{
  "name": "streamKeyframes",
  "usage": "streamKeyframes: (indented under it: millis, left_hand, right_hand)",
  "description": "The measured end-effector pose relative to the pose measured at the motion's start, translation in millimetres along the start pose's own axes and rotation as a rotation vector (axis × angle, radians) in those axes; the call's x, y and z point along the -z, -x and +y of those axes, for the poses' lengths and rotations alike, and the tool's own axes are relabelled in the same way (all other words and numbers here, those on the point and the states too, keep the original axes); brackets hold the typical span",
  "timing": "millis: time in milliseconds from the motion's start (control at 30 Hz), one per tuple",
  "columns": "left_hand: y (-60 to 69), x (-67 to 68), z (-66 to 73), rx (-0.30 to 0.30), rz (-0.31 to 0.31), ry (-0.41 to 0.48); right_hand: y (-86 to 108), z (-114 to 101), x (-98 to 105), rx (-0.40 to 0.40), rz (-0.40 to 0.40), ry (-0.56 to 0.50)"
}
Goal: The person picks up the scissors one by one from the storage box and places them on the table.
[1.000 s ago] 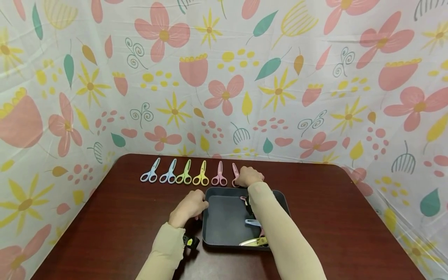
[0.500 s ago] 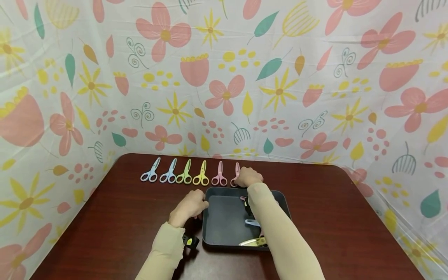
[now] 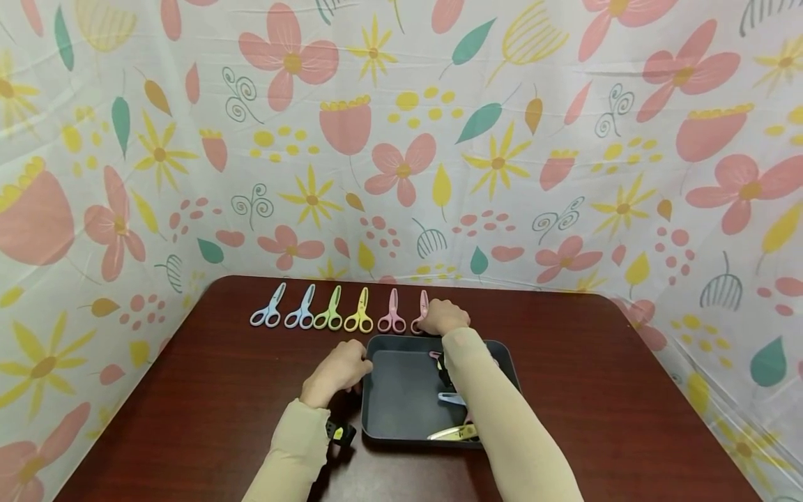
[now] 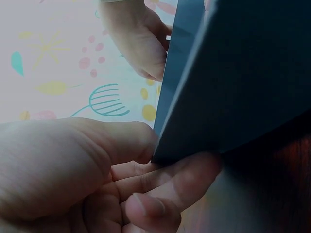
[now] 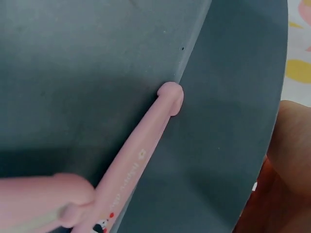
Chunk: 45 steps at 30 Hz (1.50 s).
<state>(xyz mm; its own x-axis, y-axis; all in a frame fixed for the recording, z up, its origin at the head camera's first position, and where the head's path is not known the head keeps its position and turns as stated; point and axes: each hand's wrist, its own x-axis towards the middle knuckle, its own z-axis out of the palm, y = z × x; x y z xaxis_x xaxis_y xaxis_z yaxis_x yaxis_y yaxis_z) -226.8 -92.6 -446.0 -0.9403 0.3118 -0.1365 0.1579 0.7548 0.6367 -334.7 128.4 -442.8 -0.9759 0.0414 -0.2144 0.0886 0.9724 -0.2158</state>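
At the left rim of a dark grey tray [image 3: 401,390], my left hand [image 3: 335,366] grips the wall between thumb and fingers; the left wrist view shows the thumb [image 4: 129,141] on one side and fingers beneath. My right hand [image 3: 444,317] reaches beyond the tray's far edge and holds the handle end of pink scissors [image 3: 424,302], blades pointing away. Its fingertips are hidden. Inside the tray lie yellow scissors [image 3: 456,434], something light blue [image 3: 452,398] and pink scissors [image 5: 133,160], partly covered by the right forearm.
A row along the back of the brown table [image 3: 238,390] holds two light-blue scissors [image 3: 271,307] [image 3: 302,308], green scissors [image 3: 330,309], yellow scissors [image 3: 360,312] and another pink pair [image 3: 392,312]. A flower-patterned curtain [image 3: 401,139] hangs behind.
The pink scissors at my right hand have turned from leaning left to nearly upright, then stayed so. My left hand stays on the tray's rim.
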Motion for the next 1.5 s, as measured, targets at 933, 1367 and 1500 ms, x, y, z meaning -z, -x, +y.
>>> streamKeyframes:
  millis: [933, 1367, 1500]
  left_hand:
    - [-1.1, 0.5, -1.0, 0.016, -0.003, -0.010]
    - [1.5, 1.2, 0.4, 0.017, -0.014, 0.007]
    - [2.5, 2.2, 1.2, 0.011, -0.014, 0.009]
  right_hand:
    - [39.3, 18, 57, 0.371, -0.016, 0.294]
    - [79.8, 48, 44, 0.680, -0.026, 0.387]
    - [90.8, 59, 39, 0.745, -0.013, 0.415]
